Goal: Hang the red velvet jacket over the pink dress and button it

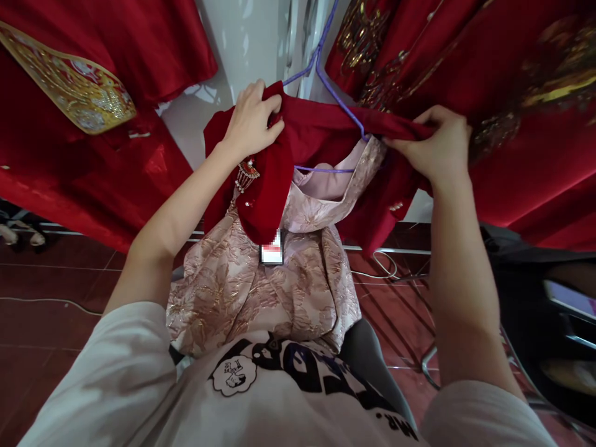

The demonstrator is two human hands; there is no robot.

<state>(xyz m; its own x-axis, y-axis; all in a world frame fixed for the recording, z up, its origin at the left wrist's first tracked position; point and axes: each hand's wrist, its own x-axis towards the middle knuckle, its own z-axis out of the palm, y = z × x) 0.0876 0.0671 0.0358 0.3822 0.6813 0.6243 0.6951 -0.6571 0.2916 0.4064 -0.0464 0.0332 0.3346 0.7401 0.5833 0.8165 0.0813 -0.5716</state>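
Grasping red jacket [272, 208], likely soft and light, in closed left hand [249, 121] and right hand [444, 146], upper center, best held by edges, off delicate-looking beadwork [248, 172].

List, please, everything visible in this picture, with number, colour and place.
Velvet jacket: one, red, centre
Tasselled brooch: one, red and gold, jacket front
Brocade dress: one, pink, beneath jacket
Hanger: one, purple, in dress neckline
Tag: one, white and red, blurred, below jacket front
Embroidered garments: several, red and gold, left and right
Backdrop: one, whitish, behind hanger
Tiled floor: one, reddish-brown, below
Cables: at least two lengths, white, floor left and right
Shoes: at least two, pale, left edge
T-shirt: one, white, black print, bottom
Left hand: one, bare, gripping jacket
Right hand: one, bare, gripping jacket
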